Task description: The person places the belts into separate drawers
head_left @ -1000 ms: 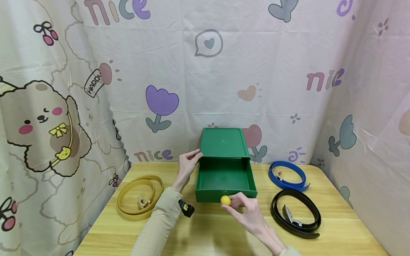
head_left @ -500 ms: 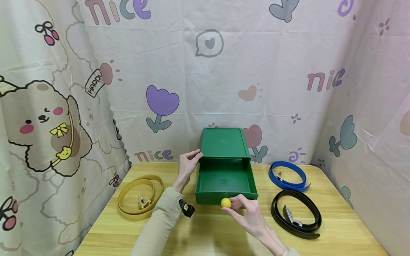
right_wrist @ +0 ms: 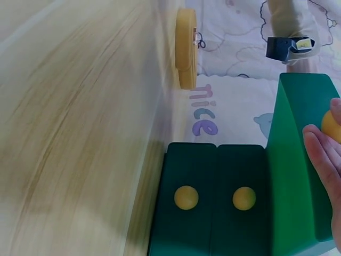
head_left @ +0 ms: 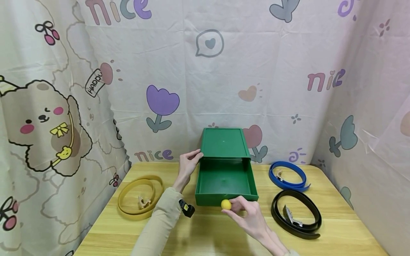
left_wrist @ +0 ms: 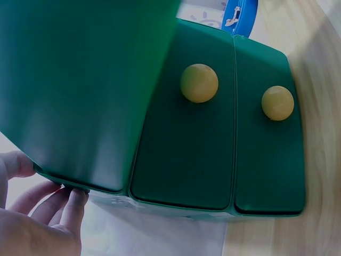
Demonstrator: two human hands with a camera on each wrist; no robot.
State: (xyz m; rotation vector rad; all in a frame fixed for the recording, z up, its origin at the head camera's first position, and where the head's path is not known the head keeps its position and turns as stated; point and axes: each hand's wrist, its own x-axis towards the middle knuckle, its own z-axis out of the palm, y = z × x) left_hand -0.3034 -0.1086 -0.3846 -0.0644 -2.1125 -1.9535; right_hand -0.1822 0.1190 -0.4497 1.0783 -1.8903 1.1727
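In the head view a green drawer cabinet [head_left: 224,142] stands on the table, its top drawer [head_left: 224,181] pulled out with nothing visible inside. My right hand [head_left: 251,217] pinches the round yellow knob [head_left: 226,204] on that drawer's front between thumb and fingers. My left hand [head_left: 188,165] holds the cabinet's front left top edge; in the left wrist view its thumb and bent fingertips [left_wrist: 74,200] meet that edge. Below, two shut drawers with yellow knobs, the middle knob [left_wrist: 199,83] and the bottom knob [left_wrist: 277,103], show in both wrist views.
A coiled yellow belt [head_left: 123,199] lies left of the cabinet. To the right are a coiled blue belt [head_left: 289,185] and, nearer, a coiled black belt [head_left: 278,217]. Printed curtains [head_left: 208,78] hang behind and at both sides of the wooden table [head_left: 198,234].
The top drawer has slid slightly further out toward me, with my right hand still pinching its knob. My left hand has stayed at the cabinet's edge.
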